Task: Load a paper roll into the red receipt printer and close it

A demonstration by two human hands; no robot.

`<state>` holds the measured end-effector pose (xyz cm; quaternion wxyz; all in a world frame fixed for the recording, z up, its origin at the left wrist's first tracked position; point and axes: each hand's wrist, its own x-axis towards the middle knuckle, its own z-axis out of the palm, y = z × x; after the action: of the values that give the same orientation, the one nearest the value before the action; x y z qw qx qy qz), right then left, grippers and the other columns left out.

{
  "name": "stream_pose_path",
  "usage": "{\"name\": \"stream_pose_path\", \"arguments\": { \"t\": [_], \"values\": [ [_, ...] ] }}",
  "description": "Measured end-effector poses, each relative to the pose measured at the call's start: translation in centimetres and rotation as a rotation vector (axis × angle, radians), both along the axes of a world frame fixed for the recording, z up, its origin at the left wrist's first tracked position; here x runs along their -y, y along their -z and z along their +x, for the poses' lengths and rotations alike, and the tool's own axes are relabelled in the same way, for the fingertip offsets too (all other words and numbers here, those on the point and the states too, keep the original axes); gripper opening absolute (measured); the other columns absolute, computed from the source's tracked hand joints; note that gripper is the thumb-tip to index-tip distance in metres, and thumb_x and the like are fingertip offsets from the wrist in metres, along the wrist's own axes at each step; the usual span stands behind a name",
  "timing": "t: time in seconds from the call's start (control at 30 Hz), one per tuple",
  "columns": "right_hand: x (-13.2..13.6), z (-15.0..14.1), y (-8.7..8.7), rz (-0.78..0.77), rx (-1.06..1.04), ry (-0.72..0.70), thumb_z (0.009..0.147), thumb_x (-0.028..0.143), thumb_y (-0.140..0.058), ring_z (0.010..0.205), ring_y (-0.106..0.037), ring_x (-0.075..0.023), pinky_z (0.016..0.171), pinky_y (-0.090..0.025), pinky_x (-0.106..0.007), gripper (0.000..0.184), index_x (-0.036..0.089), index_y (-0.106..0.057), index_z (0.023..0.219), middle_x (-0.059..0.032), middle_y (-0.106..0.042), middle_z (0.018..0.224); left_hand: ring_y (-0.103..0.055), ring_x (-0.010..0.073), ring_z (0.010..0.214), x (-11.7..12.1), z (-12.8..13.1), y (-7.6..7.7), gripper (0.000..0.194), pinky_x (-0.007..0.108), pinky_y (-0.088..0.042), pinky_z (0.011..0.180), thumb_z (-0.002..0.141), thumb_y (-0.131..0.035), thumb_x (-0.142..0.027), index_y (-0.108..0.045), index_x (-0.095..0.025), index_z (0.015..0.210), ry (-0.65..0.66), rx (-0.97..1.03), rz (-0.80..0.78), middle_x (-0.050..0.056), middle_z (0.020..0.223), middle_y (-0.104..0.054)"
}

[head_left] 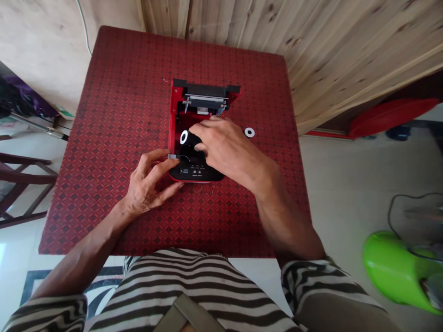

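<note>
A red and black compact printer (196, 173) sits on the table with its lid (206, 94) raised, showing the mechanism inside. My right hand (230, 147) is closed around a black roll with a white ring-shaped end (184, 137), over the printer's open bay. My left hand (148, 180) grips the printer's front left corner. Its upper fingers touch a small grey piece (173, 157) at the rim, and its thumb lies along the front edge. A thin curved strip or wire shows near those fingertips. My right hand hides the bay's right side.
A white ring-shaped piece with a dark centre (249, 133) lies on the patterned red tablecloth (121, 115), right of the printer. Wood-plank panelling (235, 23) runs behind the table. A dark wooden chair (24, 184) stands left; a bright green plastic object (394, 267) is at the lower right.
</note>
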<state>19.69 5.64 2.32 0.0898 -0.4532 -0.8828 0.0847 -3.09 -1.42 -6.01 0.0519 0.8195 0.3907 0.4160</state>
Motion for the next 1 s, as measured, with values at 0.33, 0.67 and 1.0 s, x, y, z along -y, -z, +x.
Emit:
{"name": "stream_pose_path", "arguments": {
  "t": [0.33, 0.67, 1.0],
  "values": [
    [-0.2, -1.0, 0.6, 0.019, 0.147, 0.04, 0.098, -0.003, -0.051, 0.1, -0.071, -0.0281, 0.092, -0.054, -0.041, 0.032, 0.014, -0.076, 0.103, -0.0139, -0.078, 0.1, -0.069, 0.0245, 0.118, 0.0, 0.0, 0.0, 0.06, 0.038, -0.067, 0.098, 0.093, -0.084, -0.04, -0.059, -0.023, 0.145, 0.024, 0.008, 0.003, 0.013, 0.132, -0.062],
    [-1.7, -1.1, 0.4, -0.151, 0.204, 0.049, 0.098, 0.0, -0.052, 0.103, -0.076, -0.0281, 0.094, -0.057, -0.041, 0.033, 0.013, -0.079, 0.11, -0.0143, -0.081, 0.106, -0.07, 0.0261, 0.121, 0.1, -0.1, -0.1, 0.062, 0.041, -0.067, 0.101, 0.094, -0.083, -0.039, -0.057, -0.027, 0.148, 0.032, 0.015, -0.024, 0.013, 0.135, -0.063],
    [1.6, 3.6, -1.4, -0.171, -0.357, -0.281, 0.094, 0.007, -0.06, 0.128, -0.069, -0.0252, 0.115, -0.054, -0.05, 0.05, 0.02, -0.067, 0.142, -0.0081, -0.076, 0.139, -0.069, 0.0256, 0.123, 0.0, -0.2, -0.7, 0.053, 0.04, -0.063, 0.104, 0.095, -0.081, -0.043, -0.062, -0.022, 0.141, 0.039, 0.039, -0.045, 0.013, 0.133, -0.066]
  ]
}}
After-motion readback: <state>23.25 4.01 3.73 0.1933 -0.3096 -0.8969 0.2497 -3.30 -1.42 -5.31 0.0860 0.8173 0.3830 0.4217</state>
